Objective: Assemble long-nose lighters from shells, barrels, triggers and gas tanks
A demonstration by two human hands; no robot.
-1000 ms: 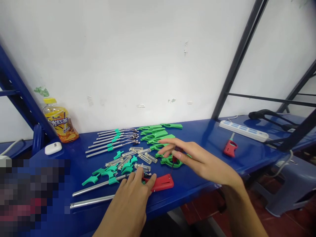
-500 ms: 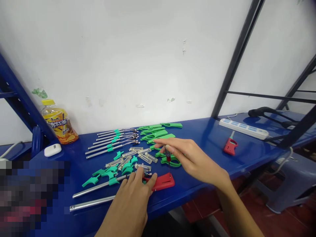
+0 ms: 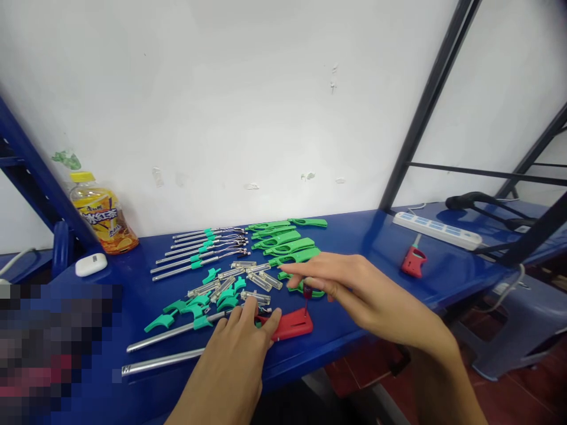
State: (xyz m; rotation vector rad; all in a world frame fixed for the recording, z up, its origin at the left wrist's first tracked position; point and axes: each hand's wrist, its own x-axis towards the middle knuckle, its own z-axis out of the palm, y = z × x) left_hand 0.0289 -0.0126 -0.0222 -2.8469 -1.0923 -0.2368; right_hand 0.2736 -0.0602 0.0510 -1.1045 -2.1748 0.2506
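My left hand (image 3: 241, 339) is closed on a red lighter (image 3: 292, 324) lying on the blue table, thumb and fingers pressing its left part. With my right hand (image 3: 349, 289) I grip a small screwdriver (image 3: 307, 295) by its handle; it stands upright, its tip at the lighter's right end. A metal tube (image 3: 163, 361) runs out from under my left hand. Behind it lies another tube with a teal trigger (image 3: 202, 322). Loose teal triggers (image 3: 162, 321) and several clear fuel tanks (image 3: 259, 281) are spread beyond my left hand.
Several metal tubes with wires (image 3: 177, 267) lie in a row at the back, beside green lighter shells (image 3: 283, 241). A drink bottle (image 3: 104, 215) and white earphone case (image 3: 91, 264) stand left. On the right are another red lighter (image 3: 414, 261), a power strip (image 3: 436, 230) and a stool (image 3: 522, 324).
My right hand has lowered slightly and shifted right, its wrist turned, still gripping the screwdriver at the red lighter. My left hand stays in place on the lighter.
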